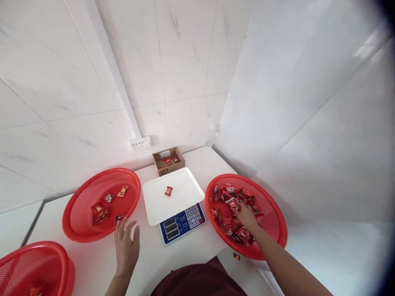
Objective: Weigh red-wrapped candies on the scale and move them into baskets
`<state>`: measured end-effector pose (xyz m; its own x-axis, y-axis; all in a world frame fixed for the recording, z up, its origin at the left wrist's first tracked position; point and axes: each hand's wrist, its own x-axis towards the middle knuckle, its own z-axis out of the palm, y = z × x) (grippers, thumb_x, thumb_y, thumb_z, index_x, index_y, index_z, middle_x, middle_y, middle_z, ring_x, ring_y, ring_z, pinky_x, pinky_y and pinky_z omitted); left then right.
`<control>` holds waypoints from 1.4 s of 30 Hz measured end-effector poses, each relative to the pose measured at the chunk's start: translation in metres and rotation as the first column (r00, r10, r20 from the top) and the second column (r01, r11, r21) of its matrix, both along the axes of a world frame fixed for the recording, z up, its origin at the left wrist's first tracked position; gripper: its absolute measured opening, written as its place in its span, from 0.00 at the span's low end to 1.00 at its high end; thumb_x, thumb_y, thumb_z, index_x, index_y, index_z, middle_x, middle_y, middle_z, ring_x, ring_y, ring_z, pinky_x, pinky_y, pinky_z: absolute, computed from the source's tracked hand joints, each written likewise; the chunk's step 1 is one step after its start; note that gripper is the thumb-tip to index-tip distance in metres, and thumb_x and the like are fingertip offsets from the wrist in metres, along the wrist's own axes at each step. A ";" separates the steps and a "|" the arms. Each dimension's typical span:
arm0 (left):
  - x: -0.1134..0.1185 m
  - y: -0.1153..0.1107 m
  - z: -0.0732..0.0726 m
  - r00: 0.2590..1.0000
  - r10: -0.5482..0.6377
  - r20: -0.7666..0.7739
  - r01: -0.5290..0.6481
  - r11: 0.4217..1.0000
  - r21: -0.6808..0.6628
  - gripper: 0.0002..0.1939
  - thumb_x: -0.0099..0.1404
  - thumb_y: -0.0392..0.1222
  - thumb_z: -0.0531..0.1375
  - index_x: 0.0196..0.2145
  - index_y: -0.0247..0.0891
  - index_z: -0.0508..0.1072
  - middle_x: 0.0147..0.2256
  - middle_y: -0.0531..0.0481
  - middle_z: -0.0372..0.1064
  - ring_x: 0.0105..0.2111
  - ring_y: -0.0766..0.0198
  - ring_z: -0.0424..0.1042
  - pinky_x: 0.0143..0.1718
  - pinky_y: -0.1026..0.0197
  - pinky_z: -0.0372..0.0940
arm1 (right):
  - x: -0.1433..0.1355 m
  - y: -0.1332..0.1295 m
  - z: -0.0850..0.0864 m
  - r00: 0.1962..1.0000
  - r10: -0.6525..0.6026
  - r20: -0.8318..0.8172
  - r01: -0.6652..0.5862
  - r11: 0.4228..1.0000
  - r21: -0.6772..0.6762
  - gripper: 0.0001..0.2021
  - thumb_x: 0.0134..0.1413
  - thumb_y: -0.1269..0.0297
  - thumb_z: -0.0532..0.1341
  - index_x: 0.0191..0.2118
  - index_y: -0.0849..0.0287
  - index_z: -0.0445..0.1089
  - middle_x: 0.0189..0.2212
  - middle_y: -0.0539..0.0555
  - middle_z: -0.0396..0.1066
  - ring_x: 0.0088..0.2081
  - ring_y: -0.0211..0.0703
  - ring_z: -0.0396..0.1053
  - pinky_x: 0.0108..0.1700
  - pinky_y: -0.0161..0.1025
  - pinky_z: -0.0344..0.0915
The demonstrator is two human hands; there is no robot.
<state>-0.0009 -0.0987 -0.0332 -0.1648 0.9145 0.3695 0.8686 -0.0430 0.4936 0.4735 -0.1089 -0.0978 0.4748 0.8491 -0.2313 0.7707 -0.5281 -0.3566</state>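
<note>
A person sorts wrapped red candies around a digital scale (179,211) on a white surface (154,263). The right hand (245,216) is down in the red basket (277,230) just right of the scale, fingers curled among the heap of candies (230,197) — whether it has closed on one cannot be told from here. The left hand (126,242) hovers open and empty, fingers spread, just left of the scale, at the near rim of a second red basket (74,218).

The step in hand looks like picking a candy from the full basket for weighing; the next move would call for pinching one wrapper free of its neighbours and lifting it across to the scale's white tray.

One candy (168,190) lies alone on that tray. The basket left of the scale holds only a few wrapped pieces (100,213). Behind the scale, against the tiled wall, a small cardboard box (168,160) holds a few more. A third red basket (37,267), far left of the scale — partly out of frame — shows one piece at most. One stray candy (236,257) lies off the basket's near edge.
</note>
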 end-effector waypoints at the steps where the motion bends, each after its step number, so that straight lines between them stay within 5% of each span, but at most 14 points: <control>1: 0.004 -0.001 0.000 1.000 -0.020 0.009 0.020 1.000 0.002 0.17 0.65 0.50 0.45 0.40 0.41 0.68 0.54 0.40 0.60 0.62 0.51 0.48 0.60 0.44 0.49 | 0.000 0.005 -0.001 1.000 -0.015 0.019 0.015 1.000 -0.004 0.25 0.54 0.59 0.52 0.56 0.67 0.59 0.52 0.66 0.65 0.53 0.51 0.63 0.52 0.41 0.56; 5: 0.016 -0.006 -0.003 0.995 -0.096 0.038 0.096 0.995 -0.008 0.16 0.65 0.49 0.47 0.40 0.41 0.69 0.53 0.41 0.61 0.60 0.50 0.51 0.58 0.43 0.53 | -0.002 0.015 -0.009 0.995 -0.054 0.081 0.060 0.995 -0.074 0.30 0.53 0.59 0.53 0.60 0.72 0.52 0.56 0.71 0.59 0.56 0.56 0.59 0.55 0.46 0.54; 11: 0.021 -0.011 -0.016 0.981 -0.177 0.077 0.179 0.984 -0.008 0.15 0.65 0.50 0.50 0.40 0.40 0.71 0.51 0.41 0.63 0.58 0.48 0.55 0.55 0.40 0.57 | 0.002 0.011 -0.018 0.994 -0.041 0.105 0.055 0.990 -0.133 0.26 0.53 0.58 0.53 0.57 0.61 0.59 0.54 0.65 0.61 0.56 0.56 0.60 0.55 0.47 0.54; 16: 0.025 -0.013 -0.020 0.971 -0.220 0.087 0.222 0.975 -0.009 0.16 0.65 0.50 0.50 0.40 0.40 0.72 0.50 0.40 0.65 0.58 0.48 0.57 0.53 0.40 0.59 | 0.006 0.012 -0.019 0.998 -0.019 0.065 0.027 0.991 -0.134 0.31 0.50 0.59 0.57 0.61 0.58 0.53 0.59 0.63 0.56 0.57 0.52 0.59 0.55 0.43 0.56; 25: 0.038 -0.016 -0.025 0.957 -0.262 0.126 0.269 0.962 -0.045 0.15 0.65 0.49 0.51 0.39 0.41 0.73 0.48 0.43 0.69 0.55 0.50 0.62 0.52 0.41 0.62 | -0.008 0.005 -0.014 0.997 -0.074 -0.023 0.073 0.997 -0.026 0.22 0.53 0.67 0.52 0.55 0.59 0.61 0.50 0.66 0.65 0.49 0.54 0.67 0.49 0.46 0.60; 30: 0.041 -0.019 -0.022 0.951 -0.268 0.155 0.282 0.957 -0.072 0.14 0.64 0.48 0.51 0.38 0.42 0.74 0.47 0.43 0.70 0.54 0.51 0.64 0.51 0.43 0.64 | -0.003 0.000 0.001 0.970 -0.196 -0.143 0.208 0.975 0.075 0.16 0.54 0.68 0.50 0.46 0.61 0.66 0.43 0.63 0.71 0.48 0.51 0.68 0.48 0.42 0.60; 36: 0.040 -0.021 -0.023 0.946 -0.277 0.169 0.292 0.954 -0.070 0.14 0.64 0.48 0.51 0.38 0.41 0.74 0.46 0.43 0.70 0.54 0.51 0.64 0.50 0.43 0.65 | -0.002 -0.006 0.025 0.867 -0.319 -0.382 0.408 0.895 0.179 0.16 0.51 0.56 0.53 0.43 0.59 0.66 0.36 0.59 0.74 0.38 0.52 0.72 0.36 0.42 0.67; 39: 0.043 -0.021 -0.023 0.940 -0.289 0.182 0.301 0.952 -0.047 0.13 0.64 0.47 0.52 0.38 0.41 0.74 0.46 0.43 0.71 0.53 0.52 0.65 0.51 0.44 0.65 | -0.018 0.001 0.041 0.789 -0.244 -0.564 0.427 0.878 0.217 0.16 0.49 0.54 0.55 0.41 0.57 0.66 0.30 0.54 0.75 0.31 0.46 0.73 0.31 0.38 0.68; 42: 0.047 -0.023 -0.021 0.935 -0.300 0.187 0.312 0.949 -0.039 0.12 0.64 0.45 0.52 0.38 0.42 0.74 0.45 0.43 0.71 0.53 0.53 0.65 0.51 0.45 0.65 | -0.051 0.017 0.065 0.602 -0.110 -0.791 0.407 0.894 0.186 0.16 0.44 0.53 0.61 0.39 0.55 0.67 0.25 0.51 0.73 0.24 0.41 0.70 0.26 0.36 0.67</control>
<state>0.0461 -0.1220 -0.0542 0.0697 0.9526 0.2961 0.7170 -0.2543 0.6490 0.4220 -0.0918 -0.0331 0.4728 0.8077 -0.3524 0.0041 -0.4019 -0.9157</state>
